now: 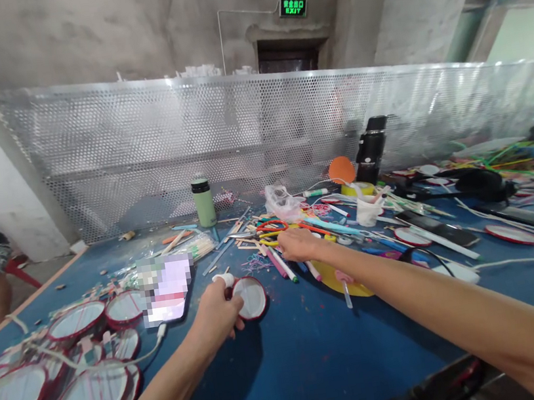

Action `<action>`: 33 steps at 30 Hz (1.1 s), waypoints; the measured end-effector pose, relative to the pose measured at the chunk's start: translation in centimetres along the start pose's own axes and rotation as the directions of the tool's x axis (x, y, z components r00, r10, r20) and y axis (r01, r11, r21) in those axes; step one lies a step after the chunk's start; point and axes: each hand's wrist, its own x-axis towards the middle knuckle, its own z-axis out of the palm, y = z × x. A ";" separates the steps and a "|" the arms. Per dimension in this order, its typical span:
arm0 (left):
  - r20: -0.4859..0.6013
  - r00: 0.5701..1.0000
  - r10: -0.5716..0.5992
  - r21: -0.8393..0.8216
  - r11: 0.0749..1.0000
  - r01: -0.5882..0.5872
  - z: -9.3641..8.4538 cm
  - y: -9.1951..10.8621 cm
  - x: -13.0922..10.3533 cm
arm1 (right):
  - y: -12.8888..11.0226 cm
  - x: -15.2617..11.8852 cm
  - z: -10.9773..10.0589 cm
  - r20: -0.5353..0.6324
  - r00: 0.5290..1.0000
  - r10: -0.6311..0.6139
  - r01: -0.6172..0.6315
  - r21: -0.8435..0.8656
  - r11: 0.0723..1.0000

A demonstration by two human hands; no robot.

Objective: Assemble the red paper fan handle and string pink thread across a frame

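Left hand [218, 313] grips a small red-rimmed disc [249, 297] on the blue bench [309, 359]; right hand [298, 244], fingers curled, rests on scattered pens [284, 267].

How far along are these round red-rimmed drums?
Done: a pile of finished-looking drums lies at the left of the table. In hand: the left hand holds one small drum, while the right hand reaches into the pens and sticks. Left: loose sticks and other discs lie unassembled at right.

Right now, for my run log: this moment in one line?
left hand: holds red-rimmed disc | right hand: reaching into pens | phone: beside disc | table: blue
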 end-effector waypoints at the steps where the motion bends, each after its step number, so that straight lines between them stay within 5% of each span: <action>1: 0.000 1.000 0.002 -0.001 1.000 -0.002 0.0 0.0 0.0 | 0.3 0.1 -0.1 0.006 1.000 -0.013 0.013 -0.004 1.000; 8: 0.000 1.000 -0.002 0.008 1.000 0.002 0.1 0.0 -0.1 | 2.3 0.5 -0.7 -0.053 0.999 -0.011 0.009 -0.042 0.999; 33: 0.004 1.000 0.012 0.022 1.000 -0.012 0.2 0.0 0.0 | 0.7 -1.5 1.8 -0.069 0.989 -0.130 0.117 -0.167 0.979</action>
